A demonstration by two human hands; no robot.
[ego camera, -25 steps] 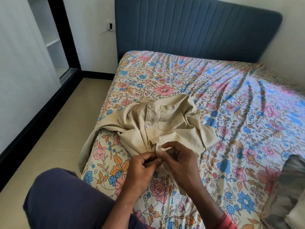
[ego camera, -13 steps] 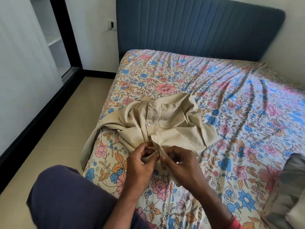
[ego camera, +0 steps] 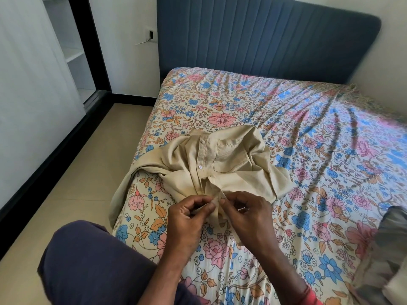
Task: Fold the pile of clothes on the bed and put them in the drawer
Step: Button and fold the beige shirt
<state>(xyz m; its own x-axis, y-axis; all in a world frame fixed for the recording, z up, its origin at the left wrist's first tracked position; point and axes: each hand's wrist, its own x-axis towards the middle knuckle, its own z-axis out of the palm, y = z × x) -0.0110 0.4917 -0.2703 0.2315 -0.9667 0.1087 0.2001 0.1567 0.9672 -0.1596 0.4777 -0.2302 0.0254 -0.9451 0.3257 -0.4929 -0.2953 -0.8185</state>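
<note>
A beige button-up shirt (ego camera: 220, 164) is spread crumpled on the floral bed sheet (ego camera: 319, 172), its chest pocket facing up and one sleeve draped over the bed's left edge. Its near hem is gathered right at the hands. The placket edge is pinched by the left hand (ego camera: 187, 219), fingers curled; the fabric just beside it is pinched by the right hand (ego camera: 246, 216), likewise curled, fingertips almost touching. Compared with half a second ago, the hands are held in much the same spot and the shirt is hardly shifted. At the left, white wardrobe shelves (ego camera: 72, 53) are seen; nothing on them can be made out. A grey garment (ego camera: 387, 249) lies blurred at the right edge.
</note>
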